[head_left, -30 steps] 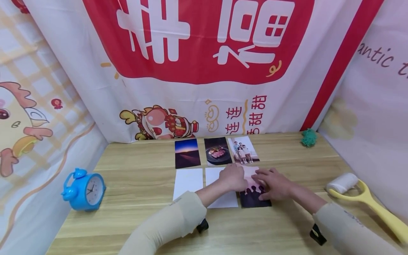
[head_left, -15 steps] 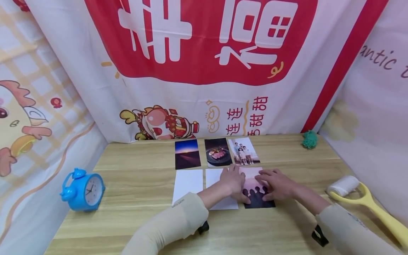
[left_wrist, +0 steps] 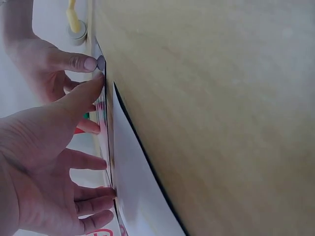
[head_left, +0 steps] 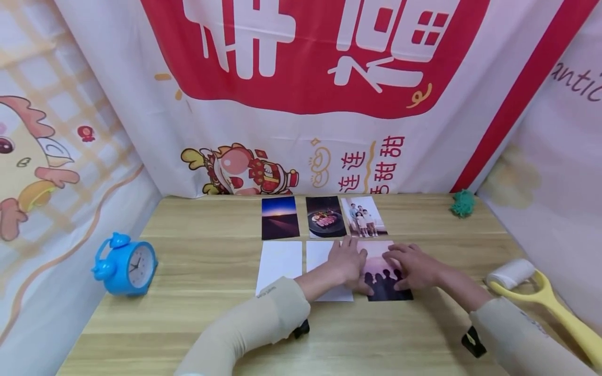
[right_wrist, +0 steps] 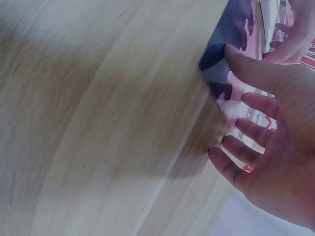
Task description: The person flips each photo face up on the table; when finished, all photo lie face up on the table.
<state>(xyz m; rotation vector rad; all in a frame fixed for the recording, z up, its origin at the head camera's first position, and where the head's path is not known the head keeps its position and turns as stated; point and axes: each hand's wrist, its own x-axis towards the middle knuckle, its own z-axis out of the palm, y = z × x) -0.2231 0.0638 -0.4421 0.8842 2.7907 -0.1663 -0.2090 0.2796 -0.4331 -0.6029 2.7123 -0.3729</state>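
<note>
A photo print of dark silhouettes against a pink sky (head_left: 386, 287) lies flat on the wooden table between both hands. My left hand (head_left: 347, 263) rests over its left edge and partly over a blank white card (head_left: 336, 295), with the thumb at the photo's near left corner. On the other side, my right hand (head_left: 417, 267) touches the photo's right part with spread fingers. The right wrist view shows that thumb (right_wrist: 251, 69) on the photo's dark area. Neither hand visibly pinches the print. Another blank white card (head_left: 280, 266) lies further left.
Behind lie a sunset photo (head_left: 280, 218), a food photo (head_left: 326, 217) and a family photo (head_left: 364, 216) in a row. A blue alarm clock (head_left: 127, 265) stands left. To the right are a yellow-handled lint roller (head_left: 541, 292) and a green tuft (head_left: 463, 203).
The silhouette photo has slid slightly right, widening its gap from the white card. Both hands have shifted right with it, and the left thumb has come into view. The head view has tilted slightly.
</note>
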